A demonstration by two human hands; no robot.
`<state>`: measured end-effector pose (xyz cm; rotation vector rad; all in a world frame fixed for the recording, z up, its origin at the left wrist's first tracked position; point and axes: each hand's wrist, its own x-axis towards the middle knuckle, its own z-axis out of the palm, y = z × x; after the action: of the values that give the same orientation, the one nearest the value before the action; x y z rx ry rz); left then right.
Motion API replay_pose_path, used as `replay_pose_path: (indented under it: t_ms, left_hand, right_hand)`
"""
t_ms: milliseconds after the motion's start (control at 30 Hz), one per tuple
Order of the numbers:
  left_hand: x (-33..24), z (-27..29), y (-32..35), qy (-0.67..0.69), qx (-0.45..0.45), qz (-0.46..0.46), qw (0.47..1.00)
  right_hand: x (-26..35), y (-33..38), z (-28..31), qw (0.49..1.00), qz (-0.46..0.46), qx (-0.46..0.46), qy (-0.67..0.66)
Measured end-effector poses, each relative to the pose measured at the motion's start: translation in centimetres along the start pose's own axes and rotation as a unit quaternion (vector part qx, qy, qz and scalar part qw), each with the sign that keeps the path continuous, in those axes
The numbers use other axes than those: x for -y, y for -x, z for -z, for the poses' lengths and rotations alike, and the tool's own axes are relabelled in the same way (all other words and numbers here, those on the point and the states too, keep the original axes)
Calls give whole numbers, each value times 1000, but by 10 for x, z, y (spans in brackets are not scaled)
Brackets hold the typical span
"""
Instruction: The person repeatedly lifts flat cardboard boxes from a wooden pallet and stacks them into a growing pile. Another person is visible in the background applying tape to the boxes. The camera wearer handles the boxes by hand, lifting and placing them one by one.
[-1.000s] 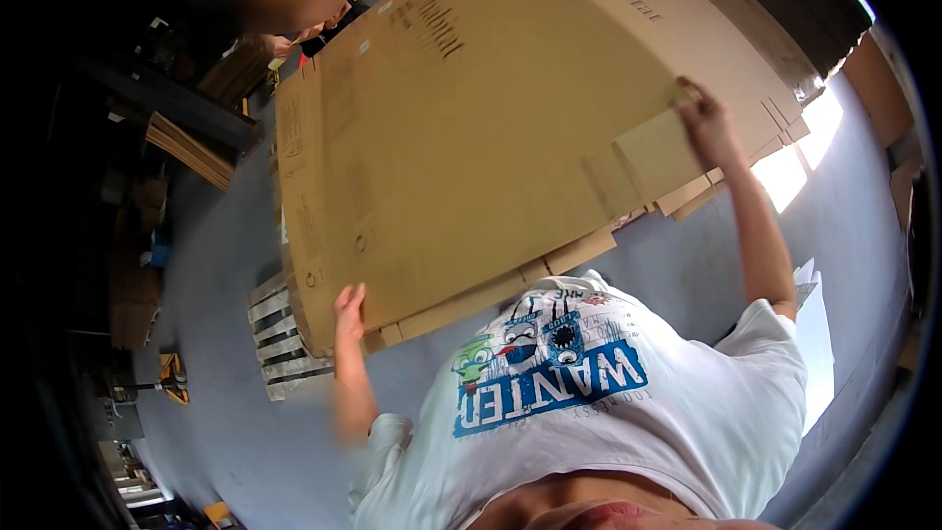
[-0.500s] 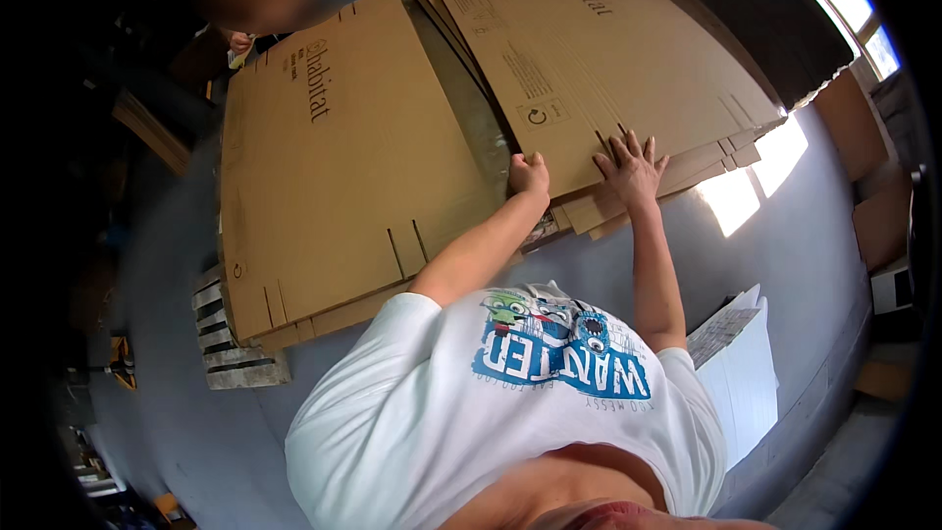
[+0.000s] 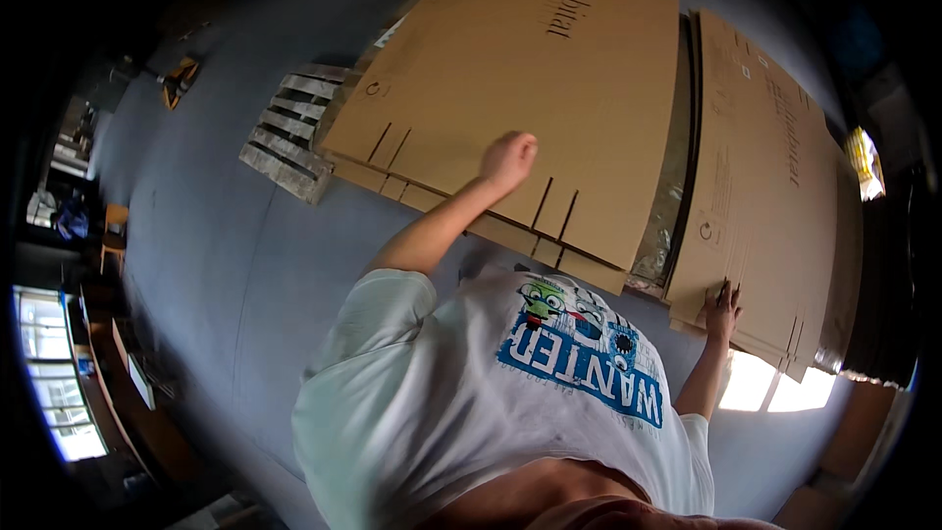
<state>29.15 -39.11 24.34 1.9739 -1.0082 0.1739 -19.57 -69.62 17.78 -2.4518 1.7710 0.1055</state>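
Observation:
Two stacks of flat brown cardboard boxes lie side by side before me, the left stack [image 3: 510,69] and the right stack [image 3: 751,167]. Each top sheet carries dark print and slots cut into its near edge. My left hand [image 3: 510,159] is closed in a fist over the near part of the left stack. Whatever it holds, if anything, is hidden inside the fingers. My right hand [image 3: 723,314] rests at the near edge of the right stack, beside a slot. Its fingers stretch forward over the cardboard, and they look small and slightly blurred.
A slatted wooden pallet [image 3: 294,128] sticks out beneath the left stack. A narrow gap with clear plastic film [image 3: 655,245] separates the stacks. A yellow basket [image 3: 865,162] stands at the far right. Another person's hand shows at the top edge.
My view has turned left. My left hand has moved from the right stack's near corner to over the left stack, still closed. My right hand stays at the right stack's near edge.

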Motion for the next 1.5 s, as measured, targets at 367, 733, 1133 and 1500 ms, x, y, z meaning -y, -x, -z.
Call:
replay_pose_path:
  t_ms: [367,733,1133,1500]
  left_hand:
    - [155,257,31,-381,-24,360,851]
    - [178,264,33,-286,-54,401,869]
    - [270,302,54,-310,103,317,890]
    - [250,254,49,-455,-48,188,869]
  right_hand:
    - [217,99,63,947,213,-72,-228]
    - [202,84,60,871,117,30,-477]
    - [232,59,50,932,80,78,-344]
    - [228,77,41,932,31,-42,-358]
